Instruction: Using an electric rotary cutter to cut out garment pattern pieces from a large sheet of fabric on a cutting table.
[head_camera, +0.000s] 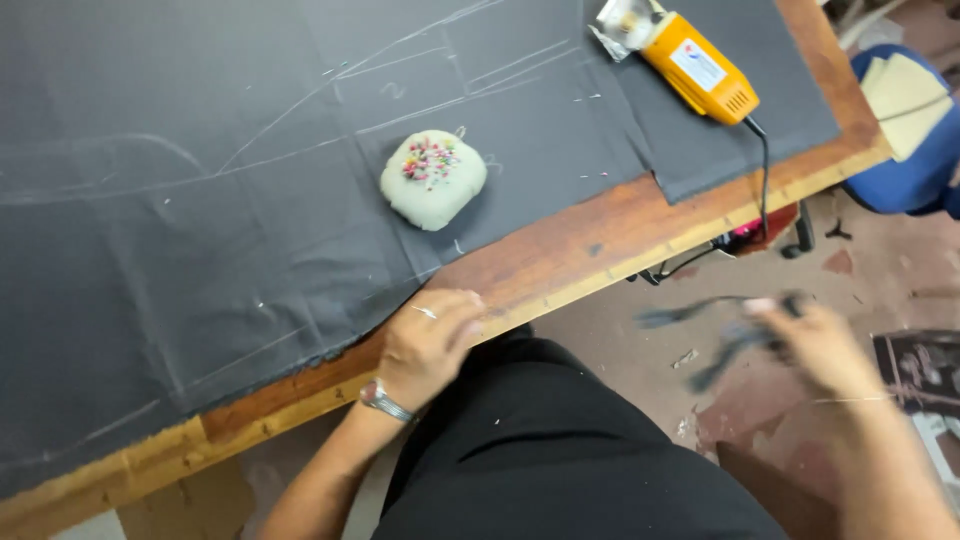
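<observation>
While the left hand (432, 340) rests on the edge of the wooden table (560, 262), its fingers are curled loosely and hold nothing. They press on the bare wood, just beside the near edge of the dark cloth (200, 210). A ring and a wristwatch show on this hand and arm.

Out over the floor, at about three o'clock from the left hand, the right hand (815, 345) grips a dark thing (720, 335). It looks like a pair of scissors, but it is too blurred to be sure. The fingers are closed around it.

On the cloth, at twelve o'clock from the left hand, sits a pale pincushion (433, 180) full of bright pins. White chalk lines (330, 85) run across the cloth. At about one o'clock, near the far corner of the table, lies an orange power cutter (685, 60), and its black cord (765, 180) hangs over the table edge. A blue chair (905, 150) stands well apart at two o'clock.

To do this well, I think the hand with the dark tool should move slowly and keep any sharp end pointing away from the body. The resting hand should stay flat and clear of the chalk lines, so they do not smudge. The hanging cord should be kept out of the way.
</observation>
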